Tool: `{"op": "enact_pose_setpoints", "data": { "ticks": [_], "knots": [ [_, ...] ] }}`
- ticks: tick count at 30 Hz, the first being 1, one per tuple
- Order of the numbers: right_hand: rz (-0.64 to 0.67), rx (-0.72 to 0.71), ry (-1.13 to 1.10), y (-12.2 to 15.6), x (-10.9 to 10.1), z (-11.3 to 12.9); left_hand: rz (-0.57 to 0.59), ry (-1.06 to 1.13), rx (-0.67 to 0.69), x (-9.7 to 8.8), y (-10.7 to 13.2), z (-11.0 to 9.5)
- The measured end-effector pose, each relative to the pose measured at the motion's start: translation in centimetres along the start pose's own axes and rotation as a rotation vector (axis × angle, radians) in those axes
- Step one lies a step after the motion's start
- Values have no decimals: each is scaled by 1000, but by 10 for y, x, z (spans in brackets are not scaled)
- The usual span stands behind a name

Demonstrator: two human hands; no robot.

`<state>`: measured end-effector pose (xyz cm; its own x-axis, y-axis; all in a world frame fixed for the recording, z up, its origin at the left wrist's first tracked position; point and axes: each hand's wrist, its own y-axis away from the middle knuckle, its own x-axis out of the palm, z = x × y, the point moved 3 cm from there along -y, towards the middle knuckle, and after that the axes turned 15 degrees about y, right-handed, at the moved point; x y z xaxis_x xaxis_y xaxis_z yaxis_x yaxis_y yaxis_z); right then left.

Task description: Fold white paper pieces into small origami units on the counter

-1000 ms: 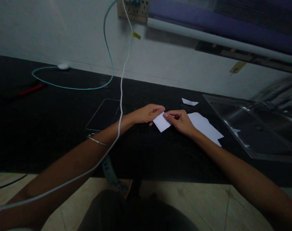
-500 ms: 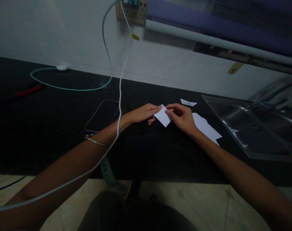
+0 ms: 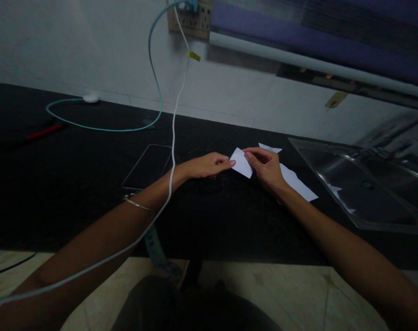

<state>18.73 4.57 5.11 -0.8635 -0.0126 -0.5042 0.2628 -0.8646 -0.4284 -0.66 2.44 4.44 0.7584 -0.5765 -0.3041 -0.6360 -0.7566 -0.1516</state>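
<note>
With counter (image 3: 209, 225) open toward front edge (image 3: 281, 262), white paper (image 3: 242, 164) is pinched by, and between, left hand (image 3: 211, 165) and right hand (image 3: 267, 169).

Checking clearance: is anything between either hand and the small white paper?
Nothing visible: the left hand and right hand both hold the small white paper. The white cable crosses the left forearm, not the paper.

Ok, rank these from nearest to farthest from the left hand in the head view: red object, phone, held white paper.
1. Held white paper: touching the left hand, at its thumb.
2. Phone: left of the hand.
3. Red object: far left, farther back.
</note>
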Motion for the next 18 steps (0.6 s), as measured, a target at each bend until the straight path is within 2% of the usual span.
{"op": "enact_pose_setpoints", "data": {
  "ticks": [12,15,18],
  "knots": [
    [73,69,-61,1,5,-10,-40,18,39,1,2,-10],
    [96,64,-79,1,5,-10,3,5,53,2,1,-9],
    [93,-6,14,2,4,-3,39,-25,77,4,-1,-6]
  ]
}}
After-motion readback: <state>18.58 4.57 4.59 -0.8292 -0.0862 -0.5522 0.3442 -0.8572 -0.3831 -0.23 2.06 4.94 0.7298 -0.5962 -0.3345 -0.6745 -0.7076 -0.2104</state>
